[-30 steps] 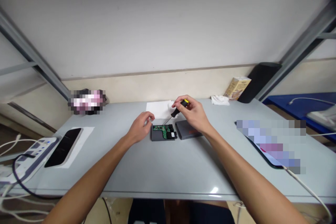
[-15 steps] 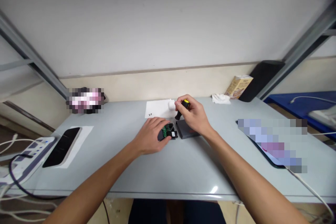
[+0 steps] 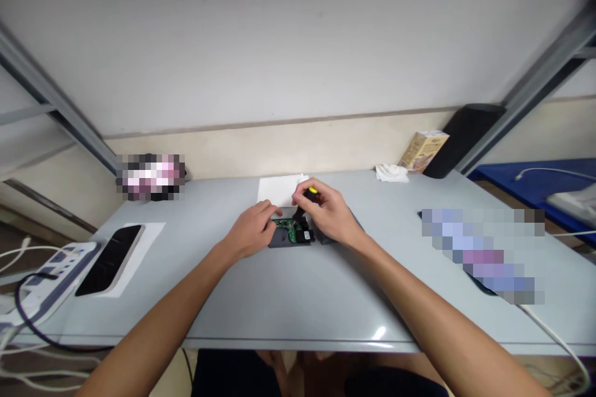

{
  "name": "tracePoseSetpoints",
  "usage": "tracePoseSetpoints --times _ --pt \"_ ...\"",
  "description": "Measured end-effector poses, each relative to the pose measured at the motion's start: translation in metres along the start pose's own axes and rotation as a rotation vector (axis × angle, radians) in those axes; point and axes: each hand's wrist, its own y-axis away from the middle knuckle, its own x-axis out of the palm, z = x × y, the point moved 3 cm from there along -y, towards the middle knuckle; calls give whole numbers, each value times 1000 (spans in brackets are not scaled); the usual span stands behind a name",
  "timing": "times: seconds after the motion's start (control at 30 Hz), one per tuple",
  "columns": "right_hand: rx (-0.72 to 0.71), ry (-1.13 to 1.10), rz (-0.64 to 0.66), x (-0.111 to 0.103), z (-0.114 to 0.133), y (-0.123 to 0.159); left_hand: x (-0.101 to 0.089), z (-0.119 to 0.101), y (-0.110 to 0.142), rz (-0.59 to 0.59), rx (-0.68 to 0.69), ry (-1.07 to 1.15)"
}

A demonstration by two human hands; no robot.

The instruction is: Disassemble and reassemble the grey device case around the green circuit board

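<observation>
Head view: right hand (image 3: pixel 326 216) around screwdriver (image 3: pixel 305 201)

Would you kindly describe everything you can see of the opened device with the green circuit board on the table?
The opened device is a small, dark grey, flat case, seemingly plastic, lying on the grey table in front of a white sheet. Its cover is off, exposing a green circuit board with a black component at its right end. The left hand rests on its left edge. The right hand holds a black screwdriver with a yellow cap, tip down over the board; actual contact is unclear.
</observation>
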Motion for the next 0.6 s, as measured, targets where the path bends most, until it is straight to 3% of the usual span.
tracePoseSetpoints --times 0.2,0.6 --pt "-71 32 -277 -21 1 -4 2 -22 2 -40 131 -20" --pt "-99 85 -223 -19 -8 -7 10 -30 5 12 147 22"
